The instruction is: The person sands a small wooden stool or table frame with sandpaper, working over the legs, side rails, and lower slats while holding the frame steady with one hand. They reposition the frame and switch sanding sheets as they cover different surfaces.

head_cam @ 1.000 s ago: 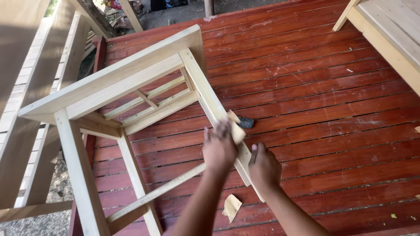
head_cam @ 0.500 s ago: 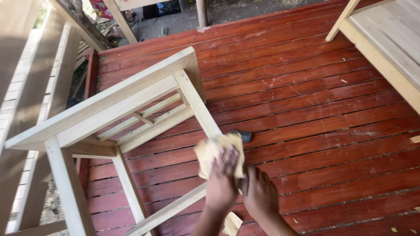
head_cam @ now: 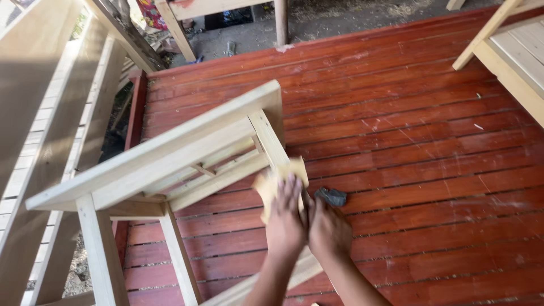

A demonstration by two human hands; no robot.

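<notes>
A pale unfinished wooden table (head_cam: 170,153) lies on its side on a red-brown plank deck. One of its legs (head_cam: 267,136) runs toward me. My left hand (head_cam: 286,222) presses a tan sheet of sandpaper (head_cam: 275,180) flat against that leg, fingers stretched over the sheet. My right hand (head_cam: 330,229) sits right beside it, wrapped over the lower part of the same leg, which is hidden under both hands.
A small dark object (head_cam: 331,196) lies on the deck (head_cam: 408,153) just right of the hands. Another pale wooden piece of furniture (head_cam: 513,54) stands at the top right. Slatted wooden frames (head_cam: 48,119) lean along the left. Beyond the deck's far edge is dirt ground.
Both hands have slid along the leg with the sandpaper, which now lies spread out above my left fingers. The view has shifted, and the scrap on the floor near me is out of sight.
</notes>
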